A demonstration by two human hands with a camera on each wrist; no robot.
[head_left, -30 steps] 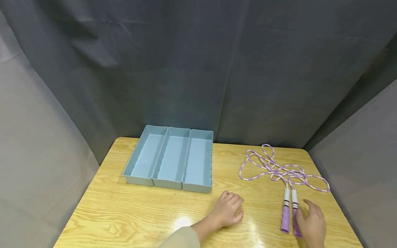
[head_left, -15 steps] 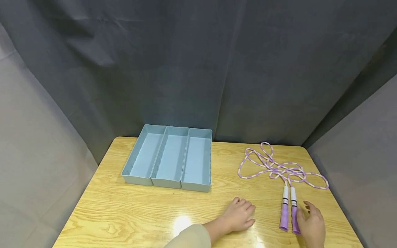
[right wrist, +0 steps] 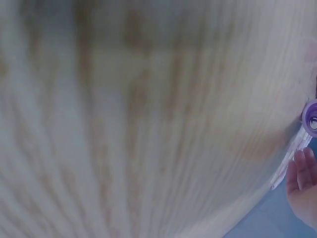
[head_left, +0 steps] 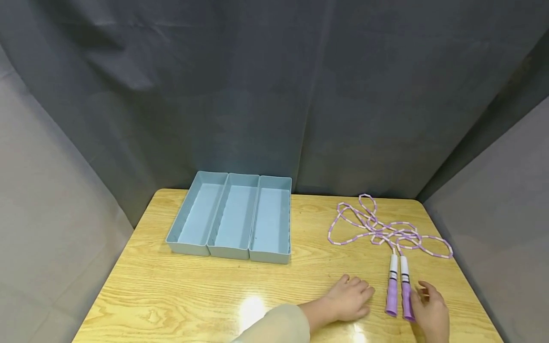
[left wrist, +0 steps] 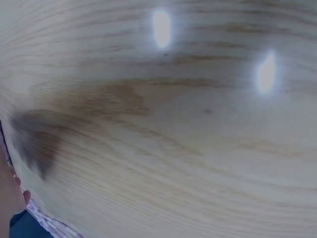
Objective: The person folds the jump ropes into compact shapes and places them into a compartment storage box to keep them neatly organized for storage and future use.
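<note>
A purple and white beaded jump rope (head_left: pixel 377 232) lies in loose loops at the table's back right. Its two handles, a left handle (head_left: pixel 392 286) and a right handle (head_left: pixel 405 288), lie side by side toward the front edge. My right hand (head_left: pixel 431 312) is just right of the right handle, thumb close beside it and fingers loosely bent, gripping nothing. To the left of the handles is my left hand (head_left: pixel 348 299), back up and low over the table, holding nothing. In the right wrist view a handle end (right wrist: pixel 311 119) shows beside my fingers (right wrist: pixel 303 171).
Three light blue trays, a left tray (head_left: pixel 188 248), a middle tray (head_left: pixel 228 252) and a right tray (head_left: pixel 270 257), stand side by side at the back of the wooden table (head_left: pixel 180 295). A dark curtain (head_left: pixel 240 95) hangs behind, with grey panels at both sides.
My left hand has moved right across the table toward the jump rope handles. The right hand stays beside the right handle. The head view has shifted slightly.
</note>
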